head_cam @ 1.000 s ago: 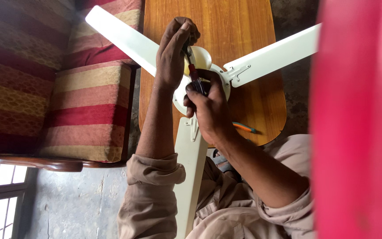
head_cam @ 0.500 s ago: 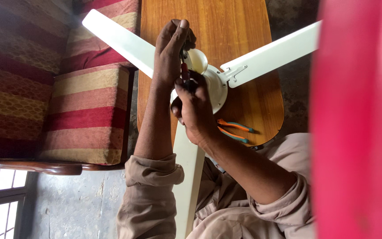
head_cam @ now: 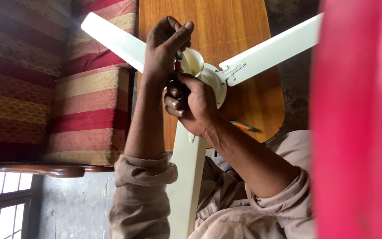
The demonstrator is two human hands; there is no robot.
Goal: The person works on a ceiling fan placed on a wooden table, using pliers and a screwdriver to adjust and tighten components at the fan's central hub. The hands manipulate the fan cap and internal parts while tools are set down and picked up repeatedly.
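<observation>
A cream ceiling fan lies on a wooden table (head_cam: 244, 26), its hub (head_cam: 213, 82) at the middle and three blades spreading out, one (head_cam: 273, 48) to the right. My right hand (head_cam: 193, 108) is closed round the dark handle of a screwdriver (head_cam: 178, 86) beside the hub. My left hand (head_cam: 164, 48) sits just above it, fingers curled round the tool's upper part next to the hub's cream cup (head_cam: 194, 62). The tip is hidden by my fingers.
An orange and blue hand tool (head_cam: 243, 126) lies on the table behind my right wrist. A red-and-gold striped sofa (head_cam: 58, 88) fills the left. A large blurred red object (head_cam: 359, 119) blocks the right side. A barred window (head_cam: 1, 203) is at the lower left.
Both hands stay at the fan hub; my right hand has shifted slightly on the screwdriver handle. The tool on the table is more covered by my wrist now.
</observation>
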